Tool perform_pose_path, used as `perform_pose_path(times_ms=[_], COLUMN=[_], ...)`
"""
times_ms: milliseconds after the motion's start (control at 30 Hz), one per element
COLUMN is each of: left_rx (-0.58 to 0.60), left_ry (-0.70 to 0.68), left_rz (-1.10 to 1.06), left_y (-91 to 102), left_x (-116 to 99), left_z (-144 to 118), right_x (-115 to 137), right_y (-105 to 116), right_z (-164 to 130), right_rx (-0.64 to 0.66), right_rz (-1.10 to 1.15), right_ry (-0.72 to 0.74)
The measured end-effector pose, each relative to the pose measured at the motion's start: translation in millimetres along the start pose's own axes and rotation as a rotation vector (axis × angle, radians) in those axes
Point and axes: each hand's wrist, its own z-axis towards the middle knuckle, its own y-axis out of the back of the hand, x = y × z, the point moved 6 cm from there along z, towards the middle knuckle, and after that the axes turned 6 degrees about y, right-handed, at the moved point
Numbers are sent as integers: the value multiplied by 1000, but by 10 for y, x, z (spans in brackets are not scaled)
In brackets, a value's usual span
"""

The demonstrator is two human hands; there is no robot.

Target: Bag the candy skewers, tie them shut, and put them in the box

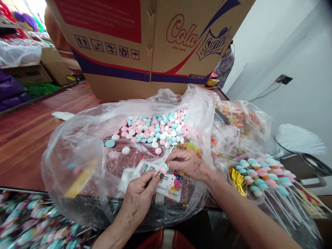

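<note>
My left hand (141, 193) pinches a thin white stick (157, 171) between thumb and fingertips. Pink and blue marshmallows (163, 168) are threaded on its upper end. My right hand (188, 164) closes its thumb and fingers on the topmost candy there; its fingers partly hide that piece. Just beyond lie many loose pink, blue and white marshmallows (153, 129) on a clear plastic bag (72, 162). Beside my right hand is a pile of coloured gummy rings (189, 147). Printed packets (167, 185) rest beneath both hands.
A large cardboard box (124, 65) stands at the back of the table (70, 103). Finished marshmallow sticks (267, 173) with gold ties (236, 181) lie at right, near bags of gummies (241, 117). More wrapped sticks (36, 221) fill the lower left. A person (225, 65) is behind the box.
</note>
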Motion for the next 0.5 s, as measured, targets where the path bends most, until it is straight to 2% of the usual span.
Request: perform_pose_path(times_ms=[100,167,233,267,300,367,500], left_rx=[-17,-47,-91,-109,-123,-151,-193], left_ry=[9,11,10,13,15,13,10], left_rz=[-53,-109,-183,-224,-266,-342,-426], left_y=[4,21,46,54,60,71,88], left_x=[15,26,37,44,51,59,48], left_z=[-3,-9,-14,-16,-17,-18,-24], right_x=[49,110,197,236,256,244,162], right_y=[-73,25,149,178,167,87,-130], right_z=[-44,-16,67,130,207,359,513], right_rx=[-24,-139,-246,-259,-224,-118,-8], right_rz=[-67,-165,-469,-662,-864,-1087,-1233], right_ry=[44,75,99,98,87,65,46])
